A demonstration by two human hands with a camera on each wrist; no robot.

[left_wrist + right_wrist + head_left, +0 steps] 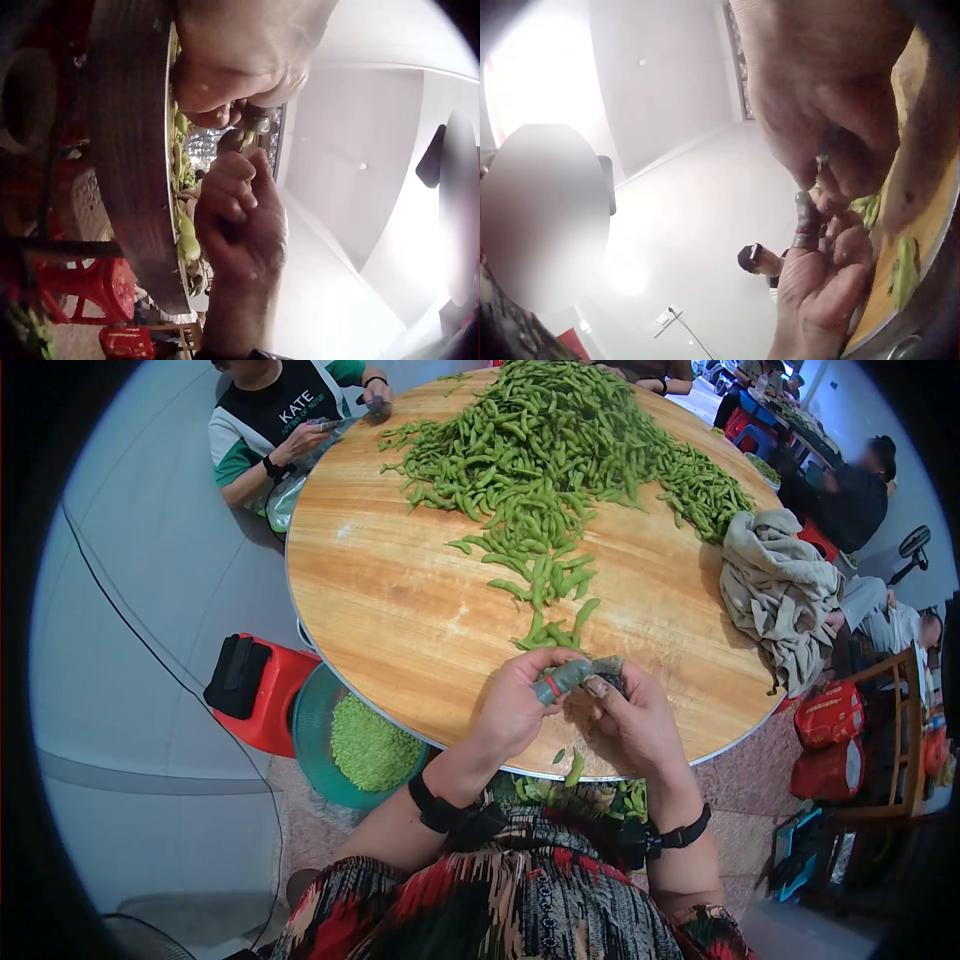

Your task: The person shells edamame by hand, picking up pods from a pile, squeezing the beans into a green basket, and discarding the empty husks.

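Observation:
Both hands meet over the near edge of the round wooden table (400, 630). My left hand (515, 705) has a grey cover with a red band on its thumb (563, 680). Opposite it, my right hand (645, 725) is curled in, fingertips against the left ones. A small green bit of an edamame pod (248, 138) shows pinched between the two hands in the left wrist view; the rest is hidden by fingers. Just below them a loose pod (574, 769) lies at the table's edge. A trail of pods (545, 575) leads back to a big heap (540, 435).
Left of the table, a green basin (312, 760) holds shelled beans (370, 745), beside a red stool (270, 705). A crumpled grey cloth (775, 580) lies on the table's right edge. A person (285, 435) sits at the far left; others sit at the back right.

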